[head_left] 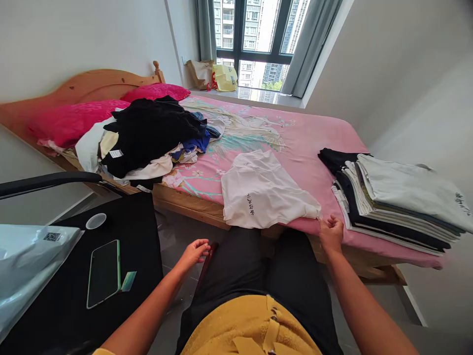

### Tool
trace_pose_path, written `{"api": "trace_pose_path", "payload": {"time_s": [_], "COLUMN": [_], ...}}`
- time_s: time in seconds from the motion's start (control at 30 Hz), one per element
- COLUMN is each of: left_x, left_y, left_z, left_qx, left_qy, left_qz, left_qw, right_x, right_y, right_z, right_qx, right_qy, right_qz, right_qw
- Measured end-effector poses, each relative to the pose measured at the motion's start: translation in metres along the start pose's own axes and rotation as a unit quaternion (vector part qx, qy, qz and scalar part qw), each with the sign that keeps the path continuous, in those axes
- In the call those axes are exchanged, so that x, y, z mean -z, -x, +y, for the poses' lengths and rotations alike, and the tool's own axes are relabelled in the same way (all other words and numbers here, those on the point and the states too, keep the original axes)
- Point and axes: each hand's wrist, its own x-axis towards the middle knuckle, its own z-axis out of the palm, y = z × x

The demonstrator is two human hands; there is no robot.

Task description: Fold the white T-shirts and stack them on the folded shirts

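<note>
A white T-shirt (264, 190) with small black lettering lies partly folded on the pink bedsheet (303, 133) near the bed's front edge. My right hand (331, 233) is closed in a pinch on the shirt's lower right corner. My left hand (194, 252) hovers low over my left knee, fingers loosely curled, holding nothing, near a dark reddish object I cannot make out. I sit facing the bed in black trousers and a yellow top.
A stack of folded shirts (399, 197) sits on the bed's right. A heap of unfolded black, white and blue clothes (148, 135) lies left, by red pillows (74, 121). A black table (121, 231) at left holds a phone (104, 272), a small cap and a plastic bag.
</note>
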Motion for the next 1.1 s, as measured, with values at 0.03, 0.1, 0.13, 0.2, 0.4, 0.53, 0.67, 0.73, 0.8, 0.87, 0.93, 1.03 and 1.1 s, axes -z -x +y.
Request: {"api": "trace_pose_path", "payload": {"time_s": [0.03, 0.1, 0.13, 0.2, 0.4, 0.53, 0.67, 0.73, 0.8, 0.87, 0.93, 1.03, 1.1], "left_x": [-0.004, -0.016, -0.023, -0.039, -0.064, -0.054, -0.039, -0.036, -0.039, -0.048, -0.058, -0.071, -0.075], "left_y": [-0.005, -0.018, -0.026, -0.043, -0.060, -0.043, -0.029, -0.027, -0.027, -0.028, -0.030, -0.032, -0.031], "left_z": [-0.002, -0.001, 0.002, 0.011, 0.035, 0.034, 0.028, 0.026, 0.027, 0.030, 0.033, 0.039, 0.045], "left_qx": [-0.002, -0.014, -0.023, -0.043, -0.088, -0.119, -0.115, -0.095, -0.066, -0.029, 0.002, 0.015, 0.006], "left_qy": [0.000, 0.006, 0.012, 0.027, 0.085, 0.127, 0.140, 0.131, 0.116, 0.097, 0.077, 0.058, 0.059], "left_qz": [-0.005, -0.016, -0.017, -0.008, 0.015, -0.009, -0.022, -0.048, -0.092, -0.155, -0.211, -0.248, -0.253], "left_qw": [1.000, 1.000, 1.000, 0.999, 0.992, 0.985, 0.983, 0.986, 0.987, 0.983, 0.975, 0.967, 0.966], "right_x": [0.001, 0.002, 0.001, -0.002, -0.027, -0.048, -0.055, -0.052, -0.048, -0.045, -0.045, -0.051, -0.056], "right_y": [0.014, 0.046, 0.062, 0.091, 0.112, 0.105, 0.109, 0.111, 0.112, 0.111, 0.111, 0.111, 0.113], "right_z": [0.002, 0.005, 0.006, 0.003, -0.028, -0.049, -0.053, -0.049, -0.045, -0.042, -0.043, -0.050, -0.054], "right_qx": [-0.028, -0.093, -0.120, -0.161, -0.236, -0.243, -0.237, -0.248, -0.266, -0.283, -0.295, -0.294, -0.283], "right_qy": [-0.033, -0.097, -0.117, -0.138, -0.149, -0.158, -0.199, -0.234, -0.257, -0.258, -0.250, -0.241, -0.256], "right_qz": [0.013, -0.044, -0.096, -0.187, -0.310, -0.356, -0.354, -0.326, -0.298, -0.288, -0.305, -0.360, -0.364], "right_qw": [0.999, 0.990, 0.981, 0.959, 0.909, 0.888, 0.882, 0.882, 0.880, 0.878, 0.870, 0.852, 0.849]}}
